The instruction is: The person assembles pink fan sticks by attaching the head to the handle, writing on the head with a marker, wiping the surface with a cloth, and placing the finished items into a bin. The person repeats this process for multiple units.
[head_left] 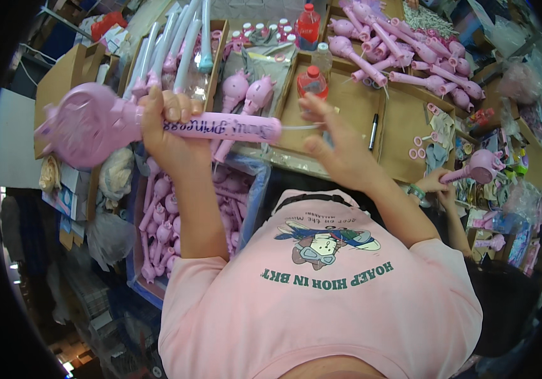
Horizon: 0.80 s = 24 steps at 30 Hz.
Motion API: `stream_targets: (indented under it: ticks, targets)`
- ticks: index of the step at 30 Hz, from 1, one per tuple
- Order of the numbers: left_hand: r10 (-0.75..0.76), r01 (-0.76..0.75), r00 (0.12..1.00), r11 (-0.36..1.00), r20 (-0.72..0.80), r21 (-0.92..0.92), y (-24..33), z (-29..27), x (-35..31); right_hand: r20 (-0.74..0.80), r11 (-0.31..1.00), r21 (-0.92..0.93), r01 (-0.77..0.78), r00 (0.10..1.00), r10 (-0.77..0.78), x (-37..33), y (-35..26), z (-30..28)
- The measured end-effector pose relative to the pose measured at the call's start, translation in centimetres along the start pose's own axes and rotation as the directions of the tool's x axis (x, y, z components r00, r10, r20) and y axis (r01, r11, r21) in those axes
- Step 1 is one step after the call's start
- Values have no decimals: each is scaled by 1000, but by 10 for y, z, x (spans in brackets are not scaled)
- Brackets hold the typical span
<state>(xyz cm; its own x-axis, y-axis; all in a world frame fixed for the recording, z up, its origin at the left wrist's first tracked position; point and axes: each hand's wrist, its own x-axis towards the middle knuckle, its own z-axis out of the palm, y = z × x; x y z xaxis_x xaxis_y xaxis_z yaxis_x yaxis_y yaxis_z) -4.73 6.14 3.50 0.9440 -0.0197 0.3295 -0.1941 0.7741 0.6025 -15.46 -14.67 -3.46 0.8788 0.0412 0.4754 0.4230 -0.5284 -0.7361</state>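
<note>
My left hand (173, 123) is closed round the handle of a pink toy wand (88, 125), held level with its wide round head to the left and dark lettering along the handle. From the wand's right end a thin white cord (301, 127) runs toward my right hand (340, 145). That hand is raised with thumb and fingers apart, slightly blurred, and nothing shows in its grasp. Below the left forearm, a blue-lined bin (261, 183) holds many similar pink wands (163, 218). Two more pink wands (236, 88) lie behind the held one.
Bottles with red caps (309, 28) stand at the back beside a cardboard tray (403, 136) with a black marker (374, 131). Pink wands (403, 47) are heaped back right. Pale tubes (185, 47) fill a box back left. At right, a co-worker's hand (434, 181) grips another wand (482, 166).
</note>
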Motion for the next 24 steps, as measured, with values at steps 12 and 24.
stream_targets:
  ticks: [12,24]
  targets:
    - [-22,-175,984,95,178,980,-112,-165,-129,70,812,78,-579,816,574,-46,41,-16]
    - [-164,192,978,441,-132,877,-105,-158,-121,18,948,-221,-229,971,238,-55,39,31]
